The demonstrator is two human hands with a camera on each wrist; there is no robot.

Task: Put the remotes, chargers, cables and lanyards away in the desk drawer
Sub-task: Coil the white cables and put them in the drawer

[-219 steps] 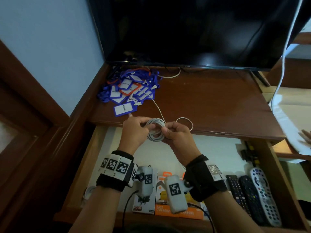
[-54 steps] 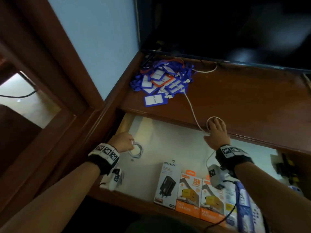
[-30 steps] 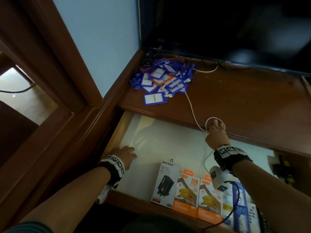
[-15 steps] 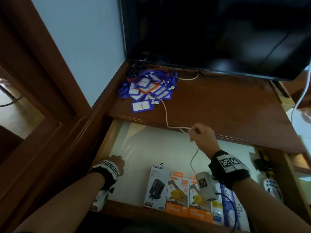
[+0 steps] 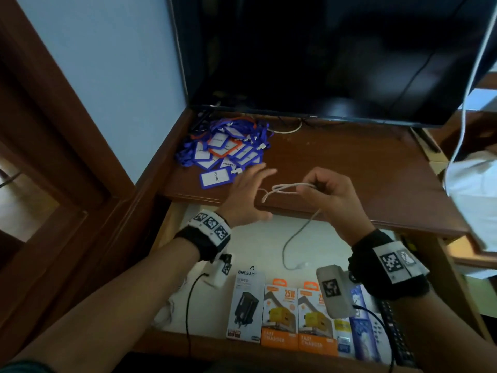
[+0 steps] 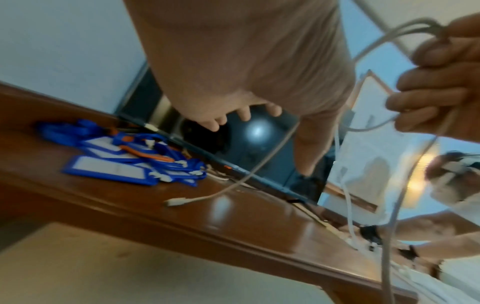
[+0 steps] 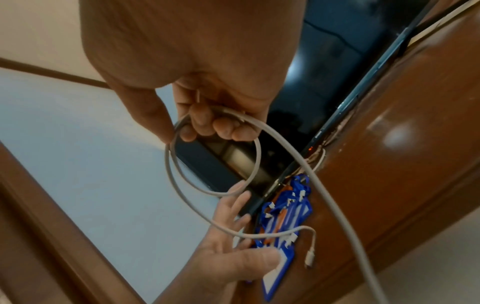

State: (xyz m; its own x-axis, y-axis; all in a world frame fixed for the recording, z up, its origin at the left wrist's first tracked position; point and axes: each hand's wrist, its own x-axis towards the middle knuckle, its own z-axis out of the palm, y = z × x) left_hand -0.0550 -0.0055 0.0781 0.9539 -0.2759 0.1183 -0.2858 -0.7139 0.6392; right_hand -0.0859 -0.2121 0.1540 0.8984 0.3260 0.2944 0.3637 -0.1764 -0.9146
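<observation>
My right hand pinches a white cable in a loose loop above the desk's front edge. One end of the cable hangs down into the open drawer; the other plug end dangles over the desk top. My left hand is open, fingers spread, just left of the loop, not holding it. A pile of blue lanyards with badge holders lies at the desk's back left. Charger boxes stand along the drawer's front, remotes at its right.
A dark TV stands at the back of the wooden desk. Another white cable runs under the TV. A wooden frame and the wall close off the left. A white cord and white cloth hang at right.
My right hand lifted the cable off the desk edge and gathered it into a loop. My left hand rose from the drawer's left side to beside the loop.
</observation>
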